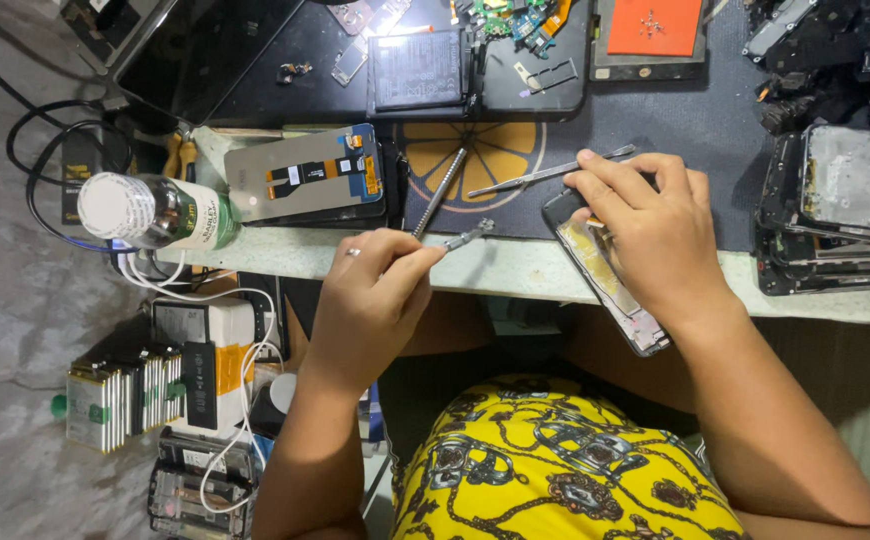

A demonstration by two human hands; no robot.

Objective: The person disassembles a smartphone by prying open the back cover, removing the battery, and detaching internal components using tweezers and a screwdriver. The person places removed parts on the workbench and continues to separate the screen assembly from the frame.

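My left hand (370, 300) pinches a small grey metal part (469, 236) between thumb and fingers, just over the table's front edge; a ring sits on one finger. My right hand (655, 235) grips an opened phone frame (610, 275) that tilts off the table edge, and its fingers also rest on the end of metal tweezers (545, 173). A second slim metal tool (440, 193) lies on the mat between the hands.
A dark work mat (695, 110) with an orange slice print covers the table. A detached screen panel (305, 175), a plastic bottle (155, 212), a battery (417, 68), circuit boards (515, 20), an orange pad (653, 25) and stacked phone frames (840, 210) surround it. Batteries and cables (155, 390) lie below left.
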